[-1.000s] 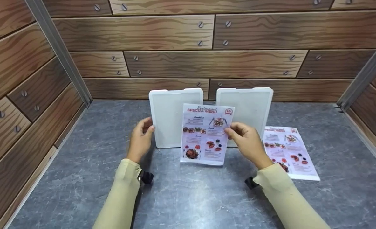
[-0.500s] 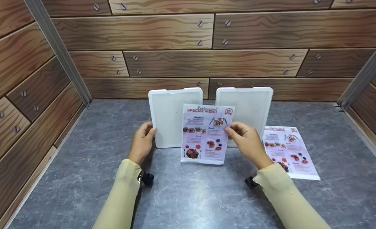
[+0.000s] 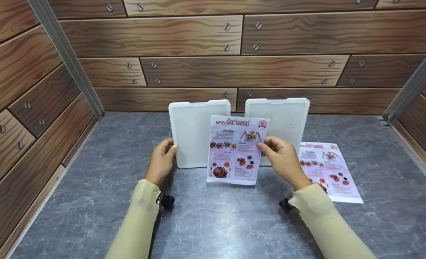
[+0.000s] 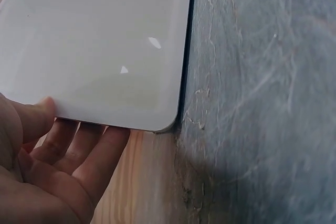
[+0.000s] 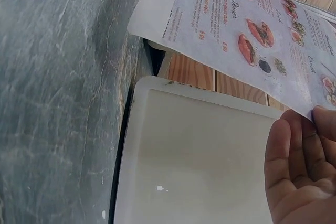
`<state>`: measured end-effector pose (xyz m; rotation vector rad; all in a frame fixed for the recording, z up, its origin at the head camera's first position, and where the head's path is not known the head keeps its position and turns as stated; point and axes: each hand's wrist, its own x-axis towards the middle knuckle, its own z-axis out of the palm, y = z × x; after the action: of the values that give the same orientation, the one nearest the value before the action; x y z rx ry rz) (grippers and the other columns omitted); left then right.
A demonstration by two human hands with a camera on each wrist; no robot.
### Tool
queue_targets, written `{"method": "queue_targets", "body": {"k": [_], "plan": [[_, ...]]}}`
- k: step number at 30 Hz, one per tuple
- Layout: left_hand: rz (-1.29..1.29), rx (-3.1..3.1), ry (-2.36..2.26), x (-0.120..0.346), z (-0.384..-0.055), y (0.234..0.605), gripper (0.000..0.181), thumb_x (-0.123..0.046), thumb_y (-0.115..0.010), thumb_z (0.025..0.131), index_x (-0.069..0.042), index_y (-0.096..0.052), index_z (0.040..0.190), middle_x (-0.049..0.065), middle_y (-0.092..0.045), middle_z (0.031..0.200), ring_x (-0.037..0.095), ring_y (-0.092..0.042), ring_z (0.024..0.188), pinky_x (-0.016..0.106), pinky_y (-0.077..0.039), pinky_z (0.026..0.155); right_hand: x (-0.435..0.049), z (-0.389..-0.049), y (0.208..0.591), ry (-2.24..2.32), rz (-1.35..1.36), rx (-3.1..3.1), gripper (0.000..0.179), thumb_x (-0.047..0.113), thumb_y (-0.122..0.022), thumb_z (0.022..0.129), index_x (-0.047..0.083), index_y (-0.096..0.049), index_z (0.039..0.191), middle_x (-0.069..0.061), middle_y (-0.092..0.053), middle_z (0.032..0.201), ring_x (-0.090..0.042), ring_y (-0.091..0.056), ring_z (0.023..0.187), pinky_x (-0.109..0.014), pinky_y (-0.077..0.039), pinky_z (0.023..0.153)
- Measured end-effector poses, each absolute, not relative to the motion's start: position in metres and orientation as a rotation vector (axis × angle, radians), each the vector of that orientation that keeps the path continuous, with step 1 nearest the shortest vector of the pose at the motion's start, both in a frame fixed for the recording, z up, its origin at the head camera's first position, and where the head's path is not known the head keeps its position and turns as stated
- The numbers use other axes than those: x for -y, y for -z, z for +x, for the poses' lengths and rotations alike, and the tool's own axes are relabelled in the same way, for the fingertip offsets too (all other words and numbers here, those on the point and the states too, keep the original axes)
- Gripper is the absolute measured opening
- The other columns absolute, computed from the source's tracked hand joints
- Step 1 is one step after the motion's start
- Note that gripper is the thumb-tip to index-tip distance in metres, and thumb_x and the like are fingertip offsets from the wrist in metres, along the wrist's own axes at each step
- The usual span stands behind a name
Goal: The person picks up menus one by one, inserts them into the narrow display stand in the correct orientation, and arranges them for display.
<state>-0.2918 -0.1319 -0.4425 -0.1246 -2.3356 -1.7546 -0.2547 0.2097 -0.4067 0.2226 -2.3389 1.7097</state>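
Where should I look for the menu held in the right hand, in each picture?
Head view: the menu is near the middle, in front of the two white panels, pinched at its right edge by the right hand.
Left wrist view: not in it.
Right wrist view: upper right, slanting, partly cut off.
Shared landmark: the gray table, visible in all three views.

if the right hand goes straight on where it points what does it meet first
Most likely the right white panel, standing beyond the right hand in the head view; depth between them is unclear.
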Motion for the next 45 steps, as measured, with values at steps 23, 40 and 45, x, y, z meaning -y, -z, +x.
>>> {"method": "queue_targets", "body": {"k": [23, 40, 45], "plan": [[-0.164, 2.416, 1.743, 0.13, -0.285, 0.429, 0.03, -0.004, -0.058, 0.104, 0.005, -0.059, 0.132, 0.02, -0.065, 0.12, 0.03, -0.062, 0.11, 0.041, -0.051, 0.093, -0.211, -0.256, 0.405, -1.732, 0.231, 2.32, 0.018, 0.011, -0.066, 0.102, -0.007, -0.07, 0.103, -0.014, -0.072, 0.095, -0.012, -0.066, 0.082, -0.03, -0.058, 0.081], [-0.522, 2.138, 1.461, 0.089, -0.266, 0.393, 0.027, -0.018, -0.073, 0.097, -0.002, -0.068, 0.119, 0.01, -0.068, 0.11, 0.023, -0.065, 0.102, 0.037, -0.054, 0.094, -0.193, -0.265, 0.382, -1.714, 0.315, 2.228, 0.014, 0.007, -0.067, 0.101, -0.006, -0.07, 0.099, -0.011, -0.071, 0.088, -0.013, -0.065, 0.079, -0.025, -0.057, 0.076], [-0.525, 2.165, 1.576, 0.086, -0.266, 0.395, 0.019, -0.02, -0.072, 0.099, -0.005, -0.073, 0.109, 0.006, -0.073, 0.102, 0.019, -0.069, 0.094, 0.033, -0.057, 0.087, -0.186, -0.268, 0.376, -1.74, 0.342, 2.188, 0.013, 0.005, -0.066, 0.1, -0.008, -0.07, 0.097, -0.01, -0.071, 0.086, -0.012, -0.065, 0.077, -0.026, -0.057, 0.075]]}}
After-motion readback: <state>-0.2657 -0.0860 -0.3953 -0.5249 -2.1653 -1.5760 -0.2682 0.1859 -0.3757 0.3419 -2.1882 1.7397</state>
